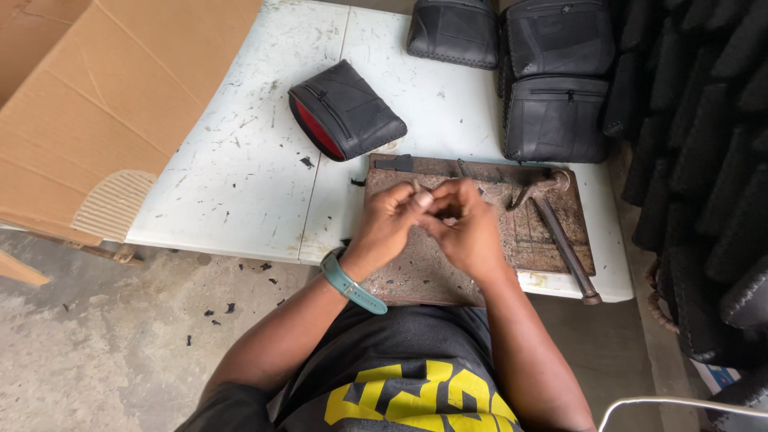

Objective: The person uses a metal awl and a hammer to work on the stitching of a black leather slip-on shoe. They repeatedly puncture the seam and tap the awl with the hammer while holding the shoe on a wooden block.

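- Rusty brown, the metal plate (552,232) lies at the near edge of the white surface (240,176), and both hands meet just above it.
- Left hand (390,220), with a teal watch strap (352,284) on its wrist, and right hand (468,228) press fingertip to fingertip; each grip looks pinched on some small piece (422,198), which is too tiny and too hidden to identify.
- At 3 o'clock from the hands a hammer (560,236) rests on the plate, its handle running toward 5 o'clock and past the plate's edge.
- At 11 o'clock a black pouch with a red lining (344,110) lies on the surface; more black bags (552,80) are stacked at 1 o'clock, and a cardboard sheet (96,104) leans at 9 o'clock.
- Risk, as I judge it: the pinched piece is small, so a slip could send it to the floor (120,344) among the black scraps.
- An elbow nudge could also knock the overhanging hammer off the edge.
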Motion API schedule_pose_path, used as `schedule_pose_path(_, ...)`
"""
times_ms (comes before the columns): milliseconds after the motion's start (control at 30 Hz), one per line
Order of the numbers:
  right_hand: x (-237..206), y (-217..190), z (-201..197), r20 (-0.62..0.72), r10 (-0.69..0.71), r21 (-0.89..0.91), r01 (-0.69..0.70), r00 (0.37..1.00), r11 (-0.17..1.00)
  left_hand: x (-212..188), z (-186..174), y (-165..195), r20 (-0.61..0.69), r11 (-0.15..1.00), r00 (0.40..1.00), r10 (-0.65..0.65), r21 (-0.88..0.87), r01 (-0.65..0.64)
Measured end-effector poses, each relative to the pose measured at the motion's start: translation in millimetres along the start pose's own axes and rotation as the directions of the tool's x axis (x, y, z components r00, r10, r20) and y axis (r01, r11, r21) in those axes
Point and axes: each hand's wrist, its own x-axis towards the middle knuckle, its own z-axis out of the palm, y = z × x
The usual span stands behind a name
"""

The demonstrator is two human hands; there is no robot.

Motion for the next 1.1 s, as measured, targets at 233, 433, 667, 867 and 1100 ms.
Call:
schedule_pose_path(233, 17.4, 5.8, -5.5, -0.029, 0.042, 0.071, -0.04, 0.999, 0.997, 53.6, -111.3, -5.2, -0.277, 0.838, 0.96, 0.042, 0.534, 0.117)
schedule_pose_path(433, 3.9, 34.3, -17.0, -0.115, 0.008, 0.06, -0.001, 0.993, 0.998, 97.3, -114.7, -7.2, -0.44, 0.9, 0.881, 0.174, 0.435, 0.039)
schedule_pose_path(667, 3.9, -4.4, -49.0, -0.195, -0.272, -0.041, 0.27, 0.942, 0.962, 55.6, -176.4, 151.0, 0.279, 0.429, 0.935, 0.217, 0.834, -0.348)
schedule_pose_path(867, -1.6, -77.5, -36.0, 0.107, -0.359, 0.094, 0.35, 0.927, 0.932, 11.2, -84.5, 225.1, 0.794, 0.66, 0.459, -0.399, 0.596, -0.458)
schedule_pose_path(1100, -31.2, -48.4, -10.9, 0.328, -0.368, 0.243, 0.299, 0.87, 0.923, -3.7, -73.0, 209.4, 0.792, 0.626, 0.536, 0.291, 0.266, -0.733)
